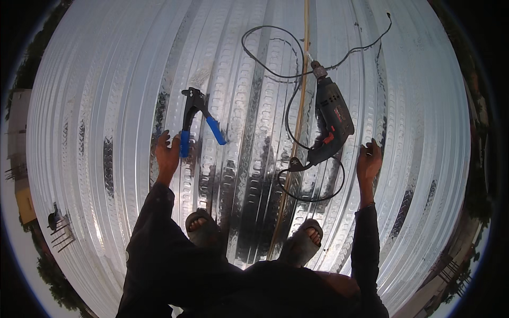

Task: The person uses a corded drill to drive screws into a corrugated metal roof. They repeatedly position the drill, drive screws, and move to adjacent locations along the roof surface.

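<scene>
Both hands down on corrugated metal sheet (106, 132), fingers spread, nothing gripped. Left hand (167, 153) flat and loose, fingertips touching or just beside the nearer blue grip of rivet tool (197, 117); contact hard to confirm. Rivet tool lying just ahead of left hand, black head away from the body, two blue handles splayed back, one toward left fingers, other angled off toward the middle; long axis roughly along the ribs, slightly tilted. Right hand (368, 161) open, also released, just right of power drill (330, 124), apart from its grip by a small gap. Drill on its side, chuck pointing away, handle end nearest right hand, long axis near parallel to ribs. Black cord (289, 114) looping ahead of and between the hands, one loop close under drill handle. Thin yellowish strip (298, 122) running away between hands, left of drill. Sandalled feet (201, 225) behind hands, near body. Left hand nearer rivet tool, right nearer drill.
</scene>
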{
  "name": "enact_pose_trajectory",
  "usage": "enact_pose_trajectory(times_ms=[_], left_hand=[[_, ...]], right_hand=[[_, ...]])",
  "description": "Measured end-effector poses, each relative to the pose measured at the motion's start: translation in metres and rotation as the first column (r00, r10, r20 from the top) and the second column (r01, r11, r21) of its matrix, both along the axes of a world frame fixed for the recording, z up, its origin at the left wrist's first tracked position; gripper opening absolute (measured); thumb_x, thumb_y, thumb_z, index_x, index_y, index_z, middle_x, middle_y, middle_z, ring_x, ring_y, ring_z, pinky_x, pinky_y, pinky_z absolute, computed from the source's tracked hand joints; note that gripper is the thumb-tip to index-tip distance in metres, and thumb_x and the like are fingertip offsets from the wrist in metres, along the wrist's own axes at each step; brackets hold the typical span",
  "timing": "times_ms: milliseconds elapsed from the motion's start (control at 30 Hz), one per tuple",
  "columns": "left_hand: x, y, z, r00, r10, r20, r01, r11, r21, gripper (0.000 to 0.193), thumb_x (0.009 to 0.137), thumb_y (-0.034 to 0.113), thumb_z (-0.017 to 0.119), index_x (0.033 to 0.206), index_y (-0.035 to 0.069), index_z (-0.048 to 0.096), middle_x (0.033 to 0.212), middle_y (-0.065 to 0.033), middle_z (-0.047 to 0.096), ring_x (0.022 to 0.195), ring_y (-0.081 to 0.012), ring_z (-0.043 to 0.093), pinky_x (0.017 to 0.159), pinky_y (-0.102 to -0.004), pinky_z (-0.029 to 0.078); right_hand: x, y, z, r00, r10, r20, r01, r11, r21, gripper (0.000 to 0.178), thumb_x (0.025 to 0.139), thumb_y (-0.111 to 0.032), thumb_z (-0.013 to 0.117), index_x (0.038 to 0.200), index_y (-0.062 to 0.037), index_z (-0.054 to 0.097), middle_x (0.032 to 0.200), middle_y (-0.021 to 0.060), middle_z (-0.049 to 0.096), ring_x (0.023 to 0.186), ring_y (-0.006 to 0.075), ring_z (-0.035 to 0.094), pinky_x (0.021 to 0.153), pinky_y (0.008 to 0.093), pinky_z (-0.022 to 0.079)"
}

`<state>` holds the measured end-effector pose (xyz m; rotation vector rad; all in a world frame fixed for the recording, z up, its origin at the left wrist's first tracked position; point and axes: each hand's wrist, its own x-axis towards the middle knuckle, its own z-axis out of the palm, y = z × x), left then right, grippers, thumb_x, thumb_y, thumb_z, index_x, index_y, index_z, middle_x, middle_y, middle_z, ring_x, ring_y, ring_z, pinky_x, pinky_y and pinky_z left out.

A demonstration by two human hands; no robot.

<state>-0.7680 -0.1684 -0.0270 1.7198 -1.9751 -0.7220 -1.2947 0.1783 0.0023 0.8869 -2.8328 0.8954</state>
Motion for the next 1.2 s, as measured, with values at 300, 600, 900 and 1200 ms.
enact_pose_trajectory(times_ms=[300, 600, 900, 1200], left_hand=[[-0.023, -0.017, -0.022, 0.955, -0.235, 0.181, 0.234, 0.972, 0.023, 0.037, 0.095, 0.029, 0.059, 0.112, -0.004, 0.060, 0.099, -0.0259, 0.068, 0.084, -0.0459, 0.067, 0.076, -0.0529, 0.053], [-0.100, 0.052, 0.103, 0.815, -0.568, 0.119, 0.574, 0.758, -0.311, 0.026, 0.099, 0.016, 0.058, 0.113, -0.005, 0.058, 0.092, -0.0212, 0.064, 0.074, -0.0402, 0.066, 0.064, -0.0492, 0.052], [-0.362, 0.202, 0.175, 0.294, -0.879, -0.375, 0.956, 0.266, 0.125, 0.026, 0.098, 0.018, 0.059, 0.105, -0.005, 0.069, 0.087, -0.0183, 0.070, 0.073, -0.0292, 0.066, 0.069, -0.0396, 0.051], [-0.507, 0.316, 0.014, 0.771, 0.543, -0.331, 0.260, 0.206, 0.943, 0.037, 0.100, 0.019, 0.049, 0.125, -0.006, 0.055, 0.105, -0.0204, 0.066, 0.091, -0.0342, 0.070, 0.087, -0.0509, 0.056]], right_hand=[[0.232, -0.251, 0.025, 0.565, 0.689, 0.454, -0.655, 0.709, -0.260, 0.047, 0.090, -0.029, 0.073, 0.119, 0.0061, 0.062, 0.103, 0.0210, 0.067, 0.089, 0.0344, 0.066, 0.082, 0.0427, 0.052], [0.199, -0.215, 0.132, 0.082, 0.588, 0.805, -0.262, 0.792, -0.552, 0.035, 0.094, -0.017, 0.067, 0.111, 0.0106, 0.055, 0.075, 0.0088, 0.060, 0.054, 0.0159, 0.059, 0.051, 0.0332, 0.048], [0.022, 0.092, 0.252, 0.638, 0.014, 0.770, 0.039, 0.998, -0.050, 0.037, 0.103, -0.032, 0.058, 0.119, -0.0004, 0.067, 0.066, -0.0005, 0.054, 0.046, 0.0054, 0.044, 0.041, 0.0250, 0.033], [-0.036, 0.115, 0.141, 0.754, 0.091, 0.650, -0.254, 0.953, 0.162, 0.029, 0.097, -0.019, 0.057, 0.114, 0.0047, 0.062, 0.086, 0.0272, 0.067, 0.082, 0.0412, 0.066, 0.075, 0.0473, 0.049]])
